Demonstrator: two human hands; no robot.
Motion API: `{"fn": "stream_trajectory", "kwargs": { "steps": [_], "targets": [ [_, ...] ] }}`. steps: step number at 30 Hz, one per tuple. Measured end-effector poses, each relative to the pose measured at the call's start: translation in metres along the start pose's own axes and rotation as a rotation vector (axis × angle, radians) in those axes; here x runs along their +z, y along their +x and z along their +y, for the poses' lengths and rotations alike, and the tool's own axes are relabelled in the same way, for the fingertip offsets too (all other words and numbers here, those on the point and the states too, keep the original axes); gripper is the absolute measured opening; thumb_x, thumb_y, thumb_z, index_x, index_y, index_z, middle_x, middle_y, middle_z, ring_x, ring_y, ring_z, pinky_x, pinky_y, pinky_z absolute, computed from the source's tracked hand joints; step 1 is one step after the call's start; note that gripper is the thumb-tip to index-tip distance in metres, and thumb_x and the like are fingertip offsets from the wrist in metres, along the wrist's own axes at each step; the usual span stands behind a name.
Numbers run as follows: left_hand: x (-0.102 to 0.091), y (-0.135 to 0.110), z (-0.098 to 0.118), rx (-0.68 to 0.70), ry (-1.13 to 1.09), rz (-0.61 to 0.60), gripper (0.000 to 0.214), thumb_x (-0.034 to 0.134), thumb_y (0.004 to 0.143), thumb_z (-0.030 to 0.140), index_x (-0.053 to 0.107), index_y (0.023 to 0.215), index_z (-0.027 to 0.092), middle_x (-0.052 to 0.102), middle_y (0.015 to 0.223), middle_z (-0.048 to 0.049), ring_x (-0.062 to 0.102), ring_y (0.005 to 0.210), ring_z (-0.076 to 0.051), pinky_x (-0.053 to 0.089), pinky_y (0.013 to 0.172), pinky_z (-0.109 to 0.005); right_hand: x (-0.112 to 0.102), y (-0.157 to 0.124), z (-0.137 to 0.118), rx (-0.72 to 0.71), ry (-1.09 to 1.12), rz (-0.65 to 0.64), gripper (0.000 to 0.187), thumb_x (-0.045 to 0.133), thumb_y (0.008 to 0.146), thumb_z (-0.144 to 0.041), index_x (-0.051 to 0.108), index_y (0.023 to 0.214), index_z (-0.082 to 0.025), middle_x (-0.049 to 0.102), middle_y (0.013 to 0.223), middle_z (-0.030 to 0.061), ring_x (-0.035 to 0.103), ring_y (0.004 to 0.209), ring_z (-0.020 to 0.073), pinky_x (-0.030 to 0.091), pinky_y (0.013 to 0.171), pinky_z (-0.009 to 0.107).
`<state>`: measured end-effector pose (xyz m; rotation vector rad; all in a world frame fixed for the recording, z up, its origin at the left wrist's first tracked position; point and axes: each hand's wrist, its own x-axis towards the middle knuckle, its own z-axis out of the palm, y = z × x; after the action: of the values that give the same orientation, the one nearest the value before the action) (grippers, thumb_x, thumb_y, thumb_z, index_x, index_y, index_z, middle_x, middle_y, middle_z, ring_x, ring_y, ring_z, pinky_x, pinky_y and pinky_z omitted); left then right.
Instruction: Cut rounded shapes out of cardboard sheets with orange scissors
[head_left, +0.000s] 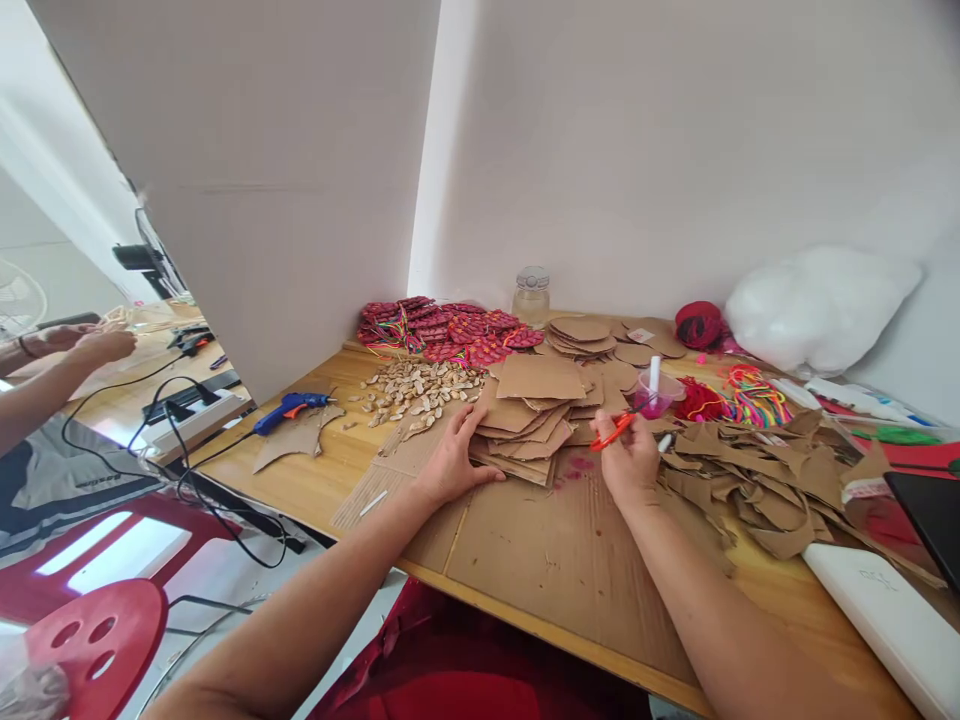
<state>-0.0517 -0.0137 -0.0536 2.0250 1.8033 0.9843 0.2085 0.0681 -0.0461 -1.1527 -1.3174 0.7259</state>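
Observation:
My left hand (459,460) rests at the left side of a stack of cardboard pieces (525,415), thumb and fingers spread along its edges. In my right hand (630,462) is a pair of scissors with orange handles (613,431), the fingers wrapped round them and the blades pointing away to the upper right. Just beyond the scissors sits a small clear cup (660,396) with pink contents and a white stick-like object (655,374) standing in it. Under both hands lies a large cardboard sheet (525,540) with pink stains.
Left of the stack lie pale shells (420,390) and a blue glue gun (289,412). Behind are patterned red pieces (457,332), a jar (532,298) and cardboard rounds (581,332). Cardboard scraps (750,480) and a white power bank (877,620) lie right. Another person's hands (97,340) work far left.

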Motion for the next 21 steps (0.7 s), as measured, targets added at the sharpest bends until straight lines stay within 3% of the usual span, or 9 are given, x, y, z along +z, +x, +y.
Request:
{"fn": "stream_trajectory", "kwargs": {
  "steps": [3,7,12,17,21],
  "targets": [
    [0.0,-0.001,-0.002,0.005,0.0,0.013,0.105,0.087,0.063,0.047,0.034,0.151,0.025,0.029,0.158,-0.0187,0.032,0.147,-0.035,0.028,0.12,-0.05,-0.009,0.009,0.007,-0.005,-0.107,0.123,0.037,0.065,0.08,-0.056,0.055,0.091,-0.023,0.067,0.09,0.008,0.06,0.077,0.0227,0.046,0.071,0.034],
    [0.0,-0.002,-0.002,0.011,-0.006,0.029,0.099,0.087,0.065,0.045,0.037,0.149,0.026,0.033,0.155,-0.0173,0.036,0.145,-0.034,0.03,0.119,-0.05,-0.017,0.015,0.013,0.013,-0.199,0.15,0.037,0.067,0.079,-0.052,0.057,0.099,-0.022,0.068,0.097,0.0101,0.061,0.079,0.0244,0.046,0.077,0.039],
    [0.001,-0.002,-0.004,0.032,-0.014,0.041,0.095,0.086,0.066,0.044,0.041,0.147,0.025,0.037,0.153,-0.0165,0.039,0.143,-0.034,0.032,0.119,-0.049,-0.024,0.024,0.024,0.047,-0.228,0.058,0.04,0.074,0.081,-0.043,0.061,0.11,-0.018,0.069,0.102,0.0094,0.064,0.076,0.0224,0.052,0.077,0.041],
    [0.003,-0.001,-0.007,0.061,-0.018,0.047,0.093,0.086,0.066,0.041,0.042,0.146,0.021,0.04,0.151,-0.0171,0.041,0.141,-0.032,0.032,0.119,-0.047,-0.024,0.031,0.037,0.044,-0.176,-0.048,0.033,0.062,0.097,-0.032,0.06,0.126,-0.017,0.063,0.124,0.0095,0.066,0.103,0.0234,0.057,0.086,0.044],
    [0.005,0.001,-0.009,0.07,-0.018,0.047,0.091,0.085,0.068,0.041,0.042,0.145,0.02,0.04,0.151,-0.0173,0.041,0.141,-0.032,0.032,0.118,-0.047,-0.02,0.027,0.038,0.008,-0.118,-0.194,0.033,0.062,0.097,-0.032,0.06,0.126,-0.017,0.063,0.126,0.0099,0.066,0.104,0.024,0.057,0.087,0.045]
  ]
}}
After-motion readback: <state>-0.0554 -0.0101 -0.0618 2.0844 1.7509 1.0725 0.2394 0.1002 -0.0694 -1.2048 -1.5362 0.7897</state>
